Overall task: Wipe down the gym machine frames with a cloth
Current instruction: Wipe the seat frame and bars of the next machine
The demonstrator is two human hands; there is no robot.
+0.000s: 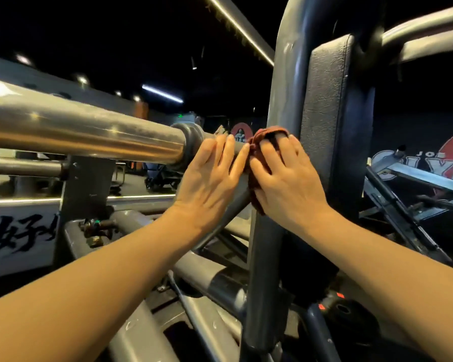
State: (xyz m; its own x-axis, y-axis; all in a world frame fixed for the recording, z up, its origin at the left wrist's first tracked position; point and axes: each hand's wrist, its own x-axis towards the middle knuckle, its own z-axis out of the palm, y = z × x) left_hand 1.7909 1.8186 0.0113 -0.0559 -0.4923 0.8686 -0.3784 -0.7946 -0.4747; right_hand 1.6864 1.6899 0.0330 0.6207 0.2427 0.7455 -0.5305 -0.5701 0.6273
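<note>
A dark red crumpled cloth (256, 152) is pressed against the grey upright steel tube of the gym machine frame (283, 105).

The cloth is gripped under the curled fingers of the right hand (285, 178); the left hand (209, 176) is laid open, fingers extended, on the polished chrome horizontal bar (89, 134) just beside it, next to a black padded vinyl cushion (330, 113).

Polished, glossy metal on the bar (84, 131), streaked with highlights. Dull grey painted metal on the upright (285, 100), smooth with a faint sheen and small scuffs. Black, grained, leather-like covering on the pad (327, 105), matt and creased. Soft, rumpled, reddish-brown cloth (256, 163). Chipped grey paint on the lower tubes (141, 335).
</note>
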